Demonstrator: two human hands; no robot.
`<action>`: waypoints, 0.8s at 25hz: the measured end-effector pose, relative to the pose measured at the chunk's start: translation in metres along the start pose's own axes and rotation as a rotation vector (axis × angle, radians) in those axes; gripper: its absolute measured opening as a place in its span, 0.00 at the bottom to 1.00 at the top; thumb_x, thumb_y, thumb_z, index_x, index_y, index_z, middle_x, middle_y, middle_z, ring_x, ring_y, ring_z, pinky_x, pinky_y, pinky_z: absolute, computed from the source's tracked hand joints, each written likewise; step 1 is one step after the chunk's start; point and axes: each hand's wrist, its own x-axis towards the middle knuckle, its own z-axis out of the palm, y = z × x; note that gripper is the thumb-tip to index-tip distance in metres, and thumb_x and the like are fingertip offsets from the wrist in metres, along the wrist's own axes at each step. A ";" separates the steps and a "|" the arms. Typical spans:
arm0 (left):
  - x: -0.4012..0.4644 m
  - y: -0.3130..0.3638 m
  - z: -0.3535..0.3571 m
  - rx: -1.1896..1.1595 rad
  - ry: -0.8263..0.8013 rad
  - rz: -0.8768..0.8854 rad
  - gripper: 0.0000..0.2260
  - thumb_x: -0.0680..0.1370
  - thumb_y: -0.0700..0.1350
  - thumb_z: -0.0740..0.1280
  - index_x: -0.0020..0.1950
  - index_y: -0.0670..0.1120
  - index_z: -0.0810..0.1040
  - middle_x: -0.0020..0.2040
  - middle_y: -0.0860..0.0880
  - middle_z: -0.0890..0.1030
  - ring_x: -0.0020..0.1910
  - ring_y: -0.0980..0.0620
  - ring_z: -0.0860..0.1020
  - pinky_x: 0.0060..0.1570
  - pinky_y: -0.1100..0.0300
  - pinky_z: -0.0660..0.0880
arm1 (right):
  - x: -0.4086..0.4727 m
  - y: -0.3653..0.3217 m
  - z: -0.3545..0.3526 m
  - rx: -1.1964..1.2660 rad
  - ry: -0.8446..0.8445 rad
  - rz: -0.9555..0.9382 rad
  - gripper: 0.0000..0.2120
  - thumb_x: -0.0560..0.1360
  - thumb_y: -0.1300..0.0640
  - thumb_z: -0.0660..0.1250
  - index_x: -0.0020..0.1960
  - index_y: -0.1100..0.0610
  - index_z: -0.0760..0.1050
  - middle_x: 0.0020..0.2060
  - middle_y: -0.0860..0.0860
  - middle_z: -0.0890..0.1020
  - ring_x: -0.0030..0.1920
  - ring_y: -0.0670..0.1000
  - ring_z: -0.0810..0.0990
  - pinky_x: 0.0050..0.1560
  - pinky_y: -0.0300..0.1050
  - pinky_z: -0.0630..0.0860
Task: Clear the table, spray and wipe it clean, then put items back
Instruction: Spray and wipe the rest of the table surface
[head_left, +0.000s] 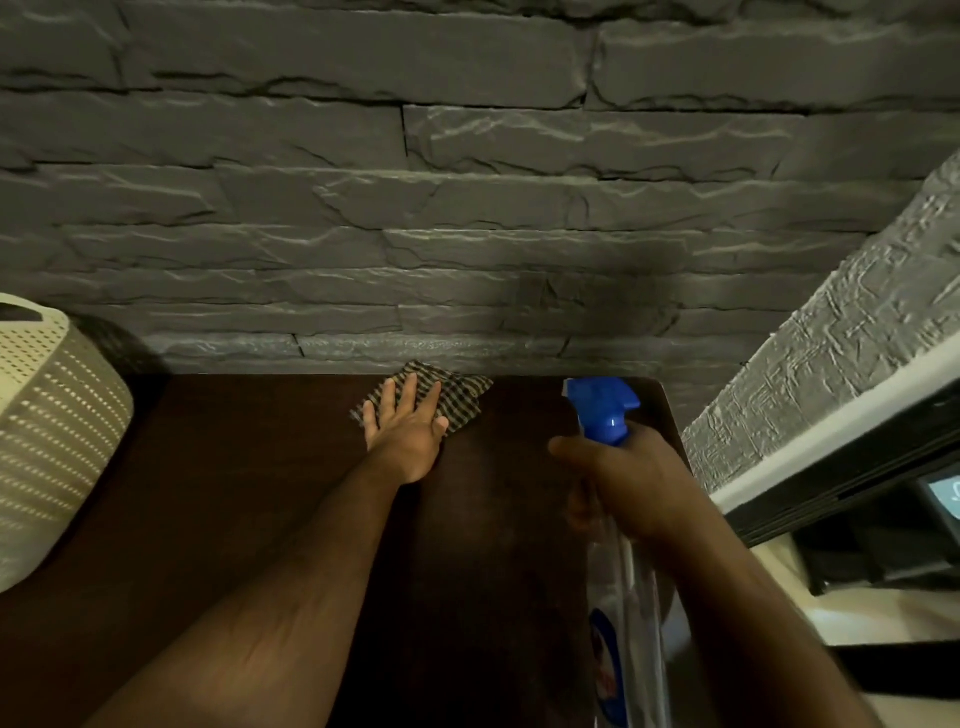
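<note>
Head view: the left hand (408, 431) pressed a checked cloth (460, 397) flat on the dark tabletop (234, 493), fingers straight and spread, while the right hand (618, 488) gripped a spray bottle (605, 410).

The cloth lay at 12 o'clock on the tabletop, touching the stone wall (467, 208); the bottle hung at 3 o'clock near the right edge. Its long axis ran roughly 6 to 12, blue nozzle pointing toward 11. Wiping would likely go best with the palm kept flat, overlapping strokes drawn from the wall toward 6 o'clock, and the bottle held clear. A perforated basket (57, 431) stood at 9 o'clock.
</note>
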 end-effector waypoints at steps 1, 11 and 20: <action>-0.004 -0.009 0.001 0.017 0.026 0.043 0.24 0.84 0.56 0.46 0.80 0.57 0.45 0.80 0.52 0.38 0.77 0.49 0.33 0.73 0.45 0.34 | 0.000 0.001 -0.003 0.013 0.006 -0.017 0.12 0.74 0.54 0.70 0.52 0.59 0.72 0.30 0.53 0.79 0.23 0.45 0.78 0.24 0.34 0.73; -0.032 -0.032 0.002 -0.100 0.072 -0.065 0.24 0.83 0.60 0.44 0.79 0.58 0.52 0.80 0.56 0.45 0.78 0.56 0.38 0.74 0.50 0.34 | -0.003 0.004 -0.032 0.058 0.092 -0.080 0.08 0.74 0.54 0.70 0.44 0.57 0.73 0.25 0.50 0.78 0.23 0.47 0.77 0.24 0.38 0.75; -0.044 0.052 0.047 0.064 0.182 0.104 0.25 0.83 0.60 0.44 0.79 0.56 0.50 0.80 0.54 0.45 0.78 0.51 0.39 0.73 0.48 0.35 | -0.034 0.024 -0.042 0.060 -0.042 -0.016 0.06 0.74 0.55 0.69 0.46 0.56 0.74 0.26 0.50 0.78 0.28 0.50 0.77 0.39 0.51 0.79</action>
